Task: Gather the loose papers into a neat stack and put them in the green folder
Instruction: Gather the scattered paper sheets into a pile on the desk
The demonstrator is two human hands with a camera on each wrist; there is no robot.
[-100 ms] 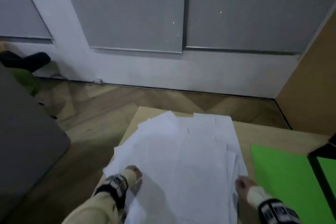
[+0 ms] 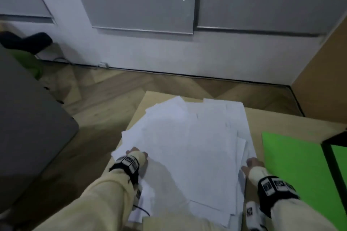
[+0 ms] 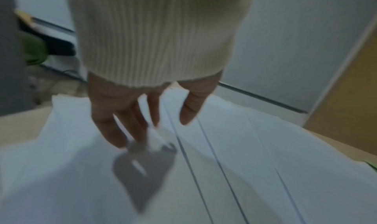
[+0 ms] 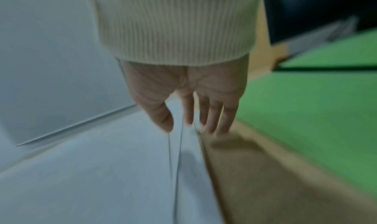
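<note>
Several white papers (image 2: 187, 146) lie fanned out in a loose pile on a light wooden table (image 2: 272, 120). My left hand (image 2: 138, 153) is on the pile's left side. In the left wrist view its straight fingers (image 3: 122, 130) point down onto the sheets (image 3: 244, 163), thumb apart. My right hand (image 2: 252, 164) is at the pile's right edge. There the thumb lies on the top sheets (image 4: 102, 171) and the straight fingers (image 4: 214, 122) touch the edge next to bare table. The green folder (image 2: 293, 165) lies flat just right of the right hand, and it also fills the right of the right wrist view (image 4: 316, 114).
A black-framed item (image 2: 336, 138) with another green surface sits at the table's far right. A grey padded seat (image 2: 28, 118) stands left of the table across a strip of wood floor. A wooden cabinet side (image 2: 323, 71) rises at the back right.
The head view has shifted a little. Both hands keep about the same places at the sides of the pile.
</note>
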